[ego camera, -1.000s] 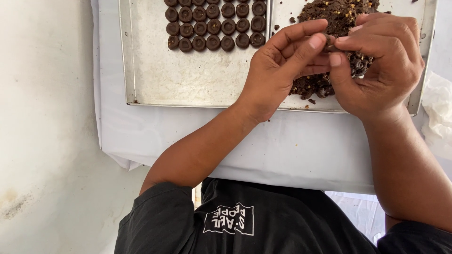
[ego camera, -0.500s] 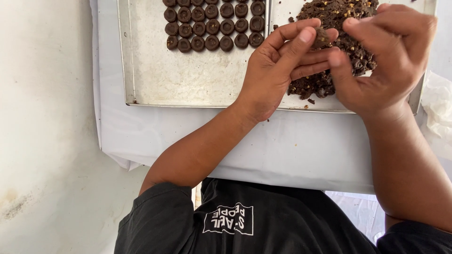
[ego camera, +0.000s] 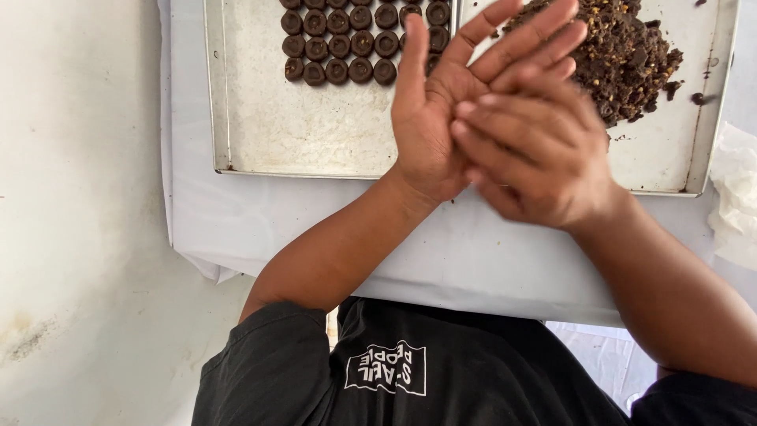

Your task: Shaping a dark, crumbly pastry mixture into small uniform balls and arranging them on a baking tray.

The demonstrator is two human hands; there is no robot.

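- Fingers (ego camera: 505, 31) of my left hand (ego camera: 441, 118) are spread flat, palm up; my right hand (ego camera: 536, 158) lies across that palm, its fingers (ego camera: 512, 130) straight and blurred.
- Whether a bit of mix is pressed between the two palms I cannot tell; nothing shows at the seam.
- Both hands hover over the near edge of the trays, where the two trays meet.
- Dark crumbly mix (ego camera: 623, 47) lies heaped on the right tray (ego camera: 670, 158), just beyond and to the right of my right knuckles, apart from them.
- Dark rounds (ego camera: 347, 43) sit in neat rows at the far end of the left tray (ego camera: 300, 134), just left of my left fingertips; the nearest ones are close beside my thumb.
- Near half of the left tray is bare metal, dusted pale, with open room between the rounds and the near rim.
- Right tray has a bare strip along its near rim and right rim, with a few loose crumbs (ego camera: 698, 99) by the right rim.
- White cloth (ego camera: 473, 260) covers the table; its near edge runs just in front of my chest, and its left edge drops off beside the left tray's rim.
- Crumpled white paper (ego camera: 737, 197) lies at the far right, beside the right tray's corner.
- Pale floor (ego camera: 79, 237) lies to the left of the table.
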